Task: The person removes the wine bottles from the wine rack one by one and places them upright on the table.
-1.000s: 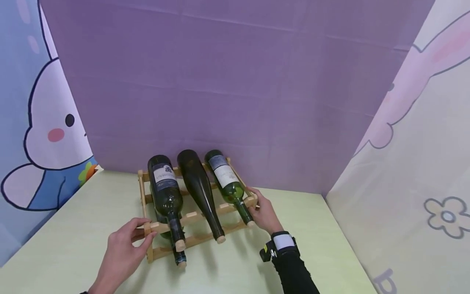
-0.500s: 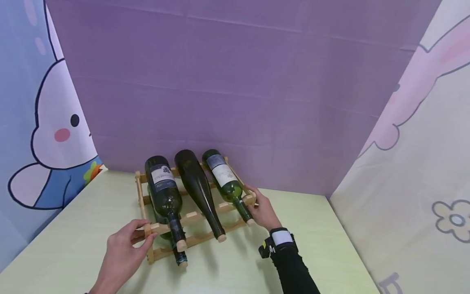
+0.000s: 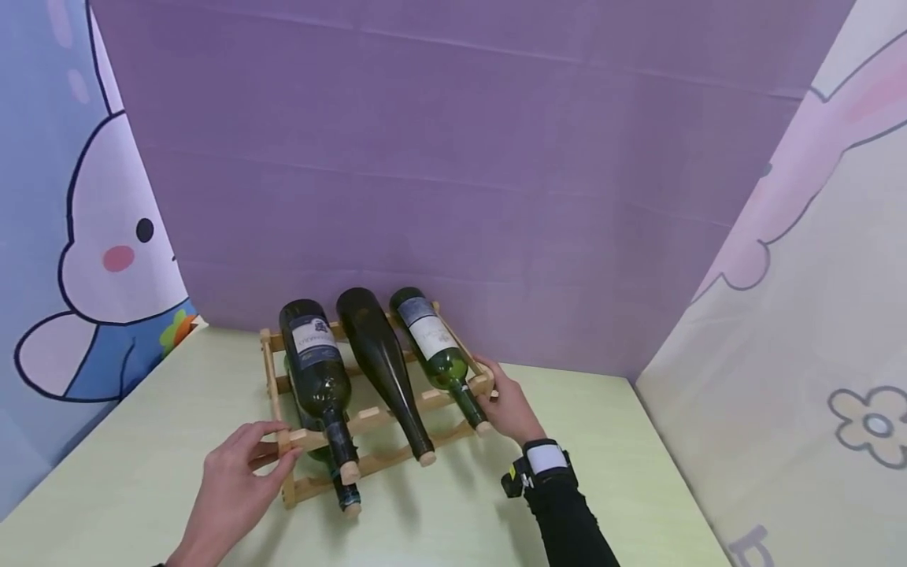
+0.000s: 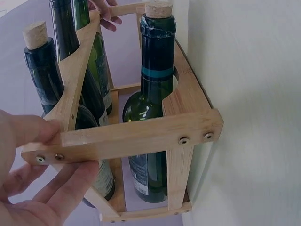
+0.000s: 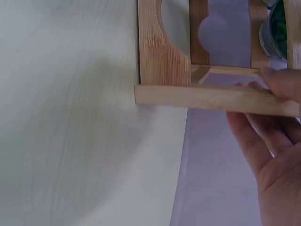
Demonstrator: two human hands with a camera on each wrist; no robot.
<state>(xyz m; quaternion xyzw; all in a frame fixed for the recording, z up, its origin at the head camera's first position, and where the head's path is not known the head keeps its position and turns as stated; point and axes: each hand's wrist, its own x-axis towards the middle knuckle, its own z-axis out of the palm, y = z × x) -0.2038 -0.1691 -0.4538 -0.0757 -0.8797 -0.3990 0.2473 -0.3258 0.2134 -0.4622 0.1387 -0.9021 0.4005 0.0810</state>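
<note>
A two-tier wooden wine rack (image 3: 372, 420) stands on the table. Three corked wine bottles lie across its upper tier, necks toward me: a labelled dark one (image 3: 329, 386), a plain dark one (image 3: 383, 354) and a green one with a white label (image 3: 446, 366). Below the leftmost, another bottle (image 4: 155, 94) rests in the lower tier. My left hand (image 3: 237, 488) grips the rack's front left upper corner between thumb and fingers. At the front right upper corner, my right hand (image 3: 510, 405) holds the rack; the right wrist view shows its thumb and fingers around the side bar (image 5: 211, 97).
A pale yellow-green table (image 3: 602, 457) lies beneath the rack. Close behind rises a purple cloth backdrop (image 3: 460, 173). Printed cartoon panels flank it, a blue one (image 3: 35, 236) on the left and a cream one (image 3: 815, 299) on the right.
The head view shifted slightly between the first two frames. Both hands keep their places on the rack, and the bottles lie as before.
</note>
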